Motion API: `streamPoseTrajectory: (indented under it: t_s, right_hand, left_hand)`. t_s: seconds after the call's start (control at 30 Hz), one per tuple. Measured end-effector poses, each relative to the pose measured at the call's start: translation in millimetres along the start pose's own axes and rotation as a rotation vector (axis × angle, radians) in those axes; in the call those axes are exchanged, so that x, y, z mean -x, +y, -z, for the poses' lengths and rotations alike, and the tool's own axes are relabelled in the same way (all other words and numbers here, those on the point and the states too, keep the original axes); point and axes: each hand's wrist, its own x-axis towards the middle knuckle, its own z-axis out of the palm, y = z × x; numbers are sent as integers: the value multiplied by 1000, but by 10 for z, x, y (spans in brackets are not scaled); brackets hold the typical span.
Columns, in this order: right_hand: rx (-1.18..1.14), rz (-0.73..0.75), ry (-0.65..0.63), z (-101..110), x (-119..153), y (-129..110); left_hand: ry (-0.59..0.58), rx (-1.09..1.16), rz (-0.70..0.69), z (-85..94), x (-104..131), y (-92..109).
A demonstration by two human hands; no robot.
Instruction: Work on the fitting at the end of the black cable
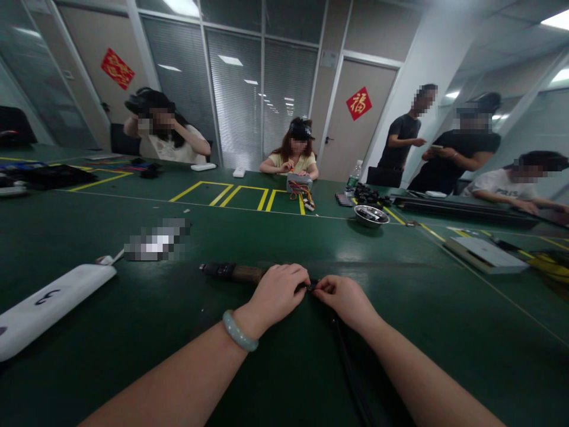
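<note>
Two hands: close together at the middle of the desk (155, 314), fingertips almost meeting around a small dark part (310, 288).
Progress: judged from the pose, close finger work on the small dark part is under way and unfinished; no completed join shows, and what remains cannot be told.
Left hand (280, 293): fingers curled low over the handle's right end, gripping it, thumb beside the small dark part.
Right hand (344, 299): thumb and forefinger pinched narrow, seemingly on the small dark part.
Brown-and-black handle (246, 273): lying on the desk, black end pointing left, other end under the left hand.
Black strip (349, 365): running below the right hand toward the near edge; attachment unclear.
</note>
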Motion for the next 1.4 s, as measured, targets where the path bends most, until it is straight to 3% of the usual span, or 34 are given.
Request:
streamPoseTrajectory:
  t_s: [0.37,1.4]
  right_hand:
    - [34,46,34,11,12,-9]
    - [-30,-1,21,-43,-6,3]
  left_hand:
    - [-5,5,4,15,3,17]
    - [-3,-8,6,1,-11,15]
